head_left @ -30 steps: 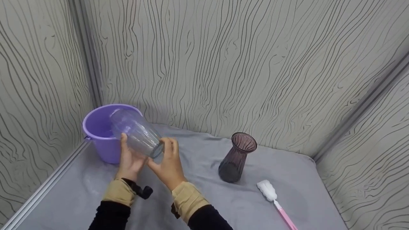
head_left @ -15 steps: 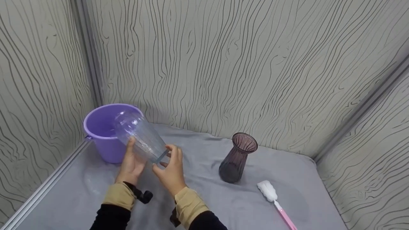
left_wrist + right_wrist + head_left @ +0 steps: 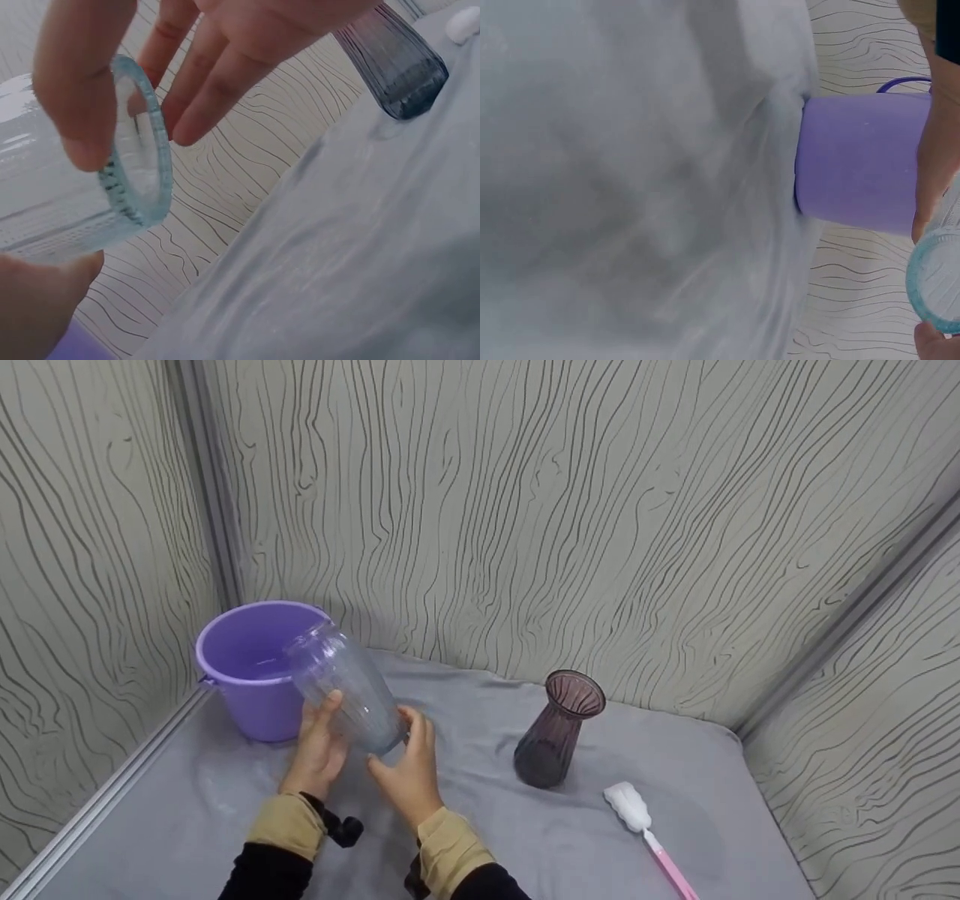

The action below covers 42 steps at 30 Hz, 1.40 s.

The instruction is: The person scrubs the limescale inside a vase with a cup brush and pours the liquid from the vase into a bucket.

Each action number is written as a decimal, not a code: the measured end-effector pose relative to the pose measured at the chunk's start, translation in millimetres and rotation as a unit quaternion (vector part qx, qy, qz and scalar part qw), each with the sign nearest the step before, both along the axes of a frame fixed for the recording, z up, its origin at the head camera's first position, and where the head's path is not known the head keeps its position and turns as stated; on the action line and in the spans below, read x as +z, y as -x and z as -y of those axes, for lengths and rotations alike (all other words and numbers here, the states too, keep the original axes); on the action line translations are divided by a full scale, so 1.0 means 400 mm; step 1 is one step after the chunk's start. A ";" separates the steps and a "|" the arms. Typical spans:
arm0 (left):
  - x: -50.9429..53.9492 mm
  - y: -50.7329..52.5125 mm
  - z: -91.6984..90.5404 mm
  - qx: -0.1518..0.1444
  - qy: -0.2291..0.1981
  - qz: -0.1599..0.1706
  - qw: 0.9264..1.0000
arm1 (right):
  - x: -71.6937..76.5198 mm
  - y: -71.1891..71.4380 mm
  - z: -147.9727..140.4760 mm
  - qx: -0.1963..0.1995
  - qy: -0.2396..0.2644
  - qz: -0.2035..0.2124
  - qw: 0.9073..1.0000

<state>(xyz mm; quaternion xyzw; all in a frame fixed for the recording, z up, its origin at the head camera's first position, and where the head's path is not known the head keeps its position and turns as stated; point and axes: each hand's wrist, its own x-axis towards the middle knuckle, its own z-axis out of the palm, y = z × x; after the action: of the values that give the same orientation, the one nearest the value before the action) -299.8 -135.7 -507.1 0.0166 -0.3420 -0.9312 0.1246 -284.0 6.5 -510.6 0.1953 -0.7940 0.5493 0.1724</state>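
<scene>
A clear ribbed glass vase (image 3: 356, 694) is tilted over the near right rim of the purple bucket (image 3: 259, 712), its mouth toward the bucket. My left hand (image 3: 319, 754) holds the vase's body from below, thumb lying along its side. At the base end, my right hand (image 3: 412, 772) grips the glass between thumb and fingers. The left wrist view shows the thick round base (image 3: 161, 180) beside the right hand's fingers (image 3: 225, 90). In the right wrist view only part of the vase (image 3: 922, 289) shows at the right edge.
A dark purple ribbed glass vase (image 3: 551, 735) stands upright on the grey cloth (image 3: 480, 810) to the right. Nearer lies a brush with a white sponge head (image 3: 628, 808) and pink handle (image 3: 671, 874). Patterned panels (image 3: 480, 510) enclose the table.
Both hands have drawn the clear vase right and toward me, so its mouth has come back from inside the bucket to the rim. The vase tilts more upright. Bucket, purple vase and brush stay put.
</scene>
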 end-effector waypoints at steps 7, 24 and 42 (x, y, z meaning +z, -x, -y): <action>0.004 0.010 -0.022 0.006 0.045 -0.018 0.999 | -0.004 0.004 -0.019 -0.010 -0.006 0.010 1.000; -0.006 0.018 -0.067 0.004 0.154 0.010 0.988 | -0.022 0.018 -0.067 -0.017 -0.038 0.020 0.999; -0.008 0.016 -0.111 0.024 0.398 0.025 0.917 | -0.055 0.035 -0.112 -0.025 -0.033 0.069 0.997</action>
<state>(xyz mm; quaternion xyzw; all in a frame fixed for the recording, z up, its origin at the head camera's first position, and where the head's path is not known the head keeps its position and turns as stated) -306.3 -91.2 -510.3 -0.0030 -0.6871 -0.7141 0.1343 -298.2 51.3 -532.5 0.1428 -0.8264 0.5302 0.1246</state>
